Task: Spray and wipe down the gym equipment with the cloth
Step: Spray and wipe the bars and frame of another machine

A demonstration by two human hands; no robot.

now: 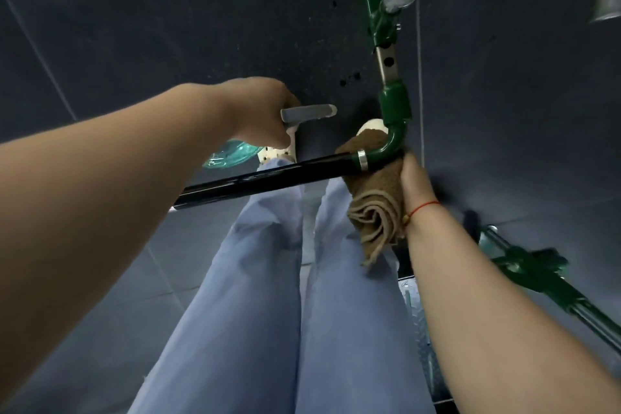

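1. The left hand [265, 111] grips the sprayer [307, 112], which is near the bar [268, 178].
2. The right hand [415, 181] grips the cloth [376, 208] against the green bend [393, 141].
3. Wiping looks underway; the black part probably remains.

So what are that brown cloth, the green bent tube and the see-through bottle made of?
The cloth looks like brown terry fabric: fuzzy, matte, soft folds with stitched edges. The green tube is probably painted metal: hard glossy highlights, with a bare silver post showing above it. The bottle seems clear teal-tinted plastic, since light passes through it, though glass is possible.
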